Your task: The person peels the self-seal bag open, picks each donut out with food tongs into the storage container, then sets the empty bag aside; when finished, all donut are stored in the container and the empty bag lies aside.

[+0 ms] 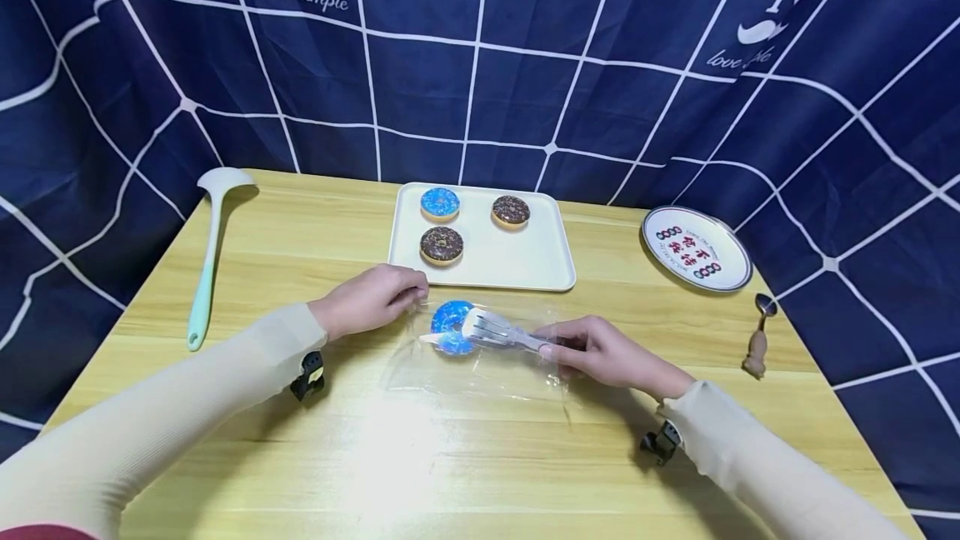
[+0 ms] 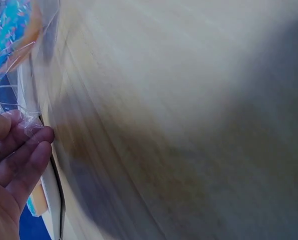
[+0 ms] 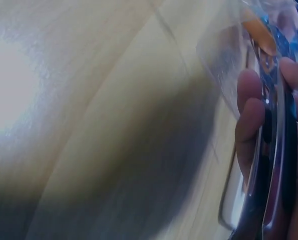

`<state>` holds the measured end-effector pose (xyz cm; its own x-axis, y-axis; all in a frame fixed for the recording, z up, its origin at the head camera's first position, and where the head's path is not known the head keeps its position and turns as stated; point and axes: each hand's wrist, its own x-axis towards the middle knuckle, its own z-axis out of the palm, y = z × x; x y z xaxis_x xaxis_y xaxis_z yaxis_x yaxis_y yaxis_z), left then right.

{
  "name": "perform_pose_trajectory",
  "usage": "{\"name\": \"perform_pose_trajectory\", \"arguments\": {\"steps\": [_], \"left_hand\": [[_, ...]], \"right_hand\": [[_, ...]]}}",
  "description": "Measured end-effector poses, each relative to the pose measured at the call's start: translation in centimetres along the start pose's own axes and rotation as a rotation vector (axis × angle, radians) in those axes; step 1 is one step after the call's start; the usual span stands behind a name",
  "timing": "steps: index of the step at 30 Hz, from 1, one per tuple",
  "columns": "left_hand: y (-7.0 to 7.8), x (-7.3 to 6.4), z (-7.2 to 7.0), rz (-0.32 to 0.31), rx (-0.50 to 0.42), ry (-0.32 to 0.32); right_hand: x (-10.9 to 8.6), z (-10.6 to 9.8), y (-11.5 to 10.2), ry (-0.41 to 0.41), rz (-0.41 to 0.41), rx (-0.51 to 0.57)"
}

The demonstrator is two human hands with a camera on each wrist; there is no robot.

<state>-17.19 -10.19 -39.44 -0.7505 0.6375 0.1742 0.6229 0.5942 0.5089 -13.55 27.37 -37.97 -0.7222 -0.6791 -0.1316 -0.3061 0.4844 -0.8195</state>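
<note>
Metal food tongs (image 1: 501,330) are gripped by my right hand (image 1: 606,352); the right wrist view shows fingers and thumb on both arms of the tongs (image 3: 273,175). Between the tong heads is a blue-iced doughnut (image 1: 452,313), inside or behind a clear plastic bag (image 1: 457,377). My left hand (image 1: 377,300) pinches the bag's edge near the tray's front left corner. Close up in the left wrist view, crumpled film sits between thumb and fingertips of the left hand (image 2: 18,170). Part of the blue doughnut (image 2: 11,35) shows above them.
Behind the bag, a white tray (image 1: 517,265) bears a blue doughnut (image 1: 440,202) and two chocolate doughnuts (image 1: 441,245). A ladle (image 1: 206,273) lies at left. On the right are a printed plate (image 1: 697,248) and a spoon (image 1: 759,336). Dark blue checked cloth (image 1: 420,82) surrounds the table.
</note>
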Motion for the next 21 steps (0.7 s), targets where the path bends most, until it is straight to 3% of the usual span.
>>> {"name": "perform_pose_trajectory", "arguments": {"steps": [10,21], "left_hand": [[-0.3,-0.4,-0.4,-0.031,-0.008,0.001],[-0.4,-0.7,-0.7,-0.023,-0.007,0.004]], "right_hand": [[-2.1,-1.8,0.9,-0.031,0.09,0.075],[-6.3,-4.7,2.6,-0.041,0.126,0.114]]}}
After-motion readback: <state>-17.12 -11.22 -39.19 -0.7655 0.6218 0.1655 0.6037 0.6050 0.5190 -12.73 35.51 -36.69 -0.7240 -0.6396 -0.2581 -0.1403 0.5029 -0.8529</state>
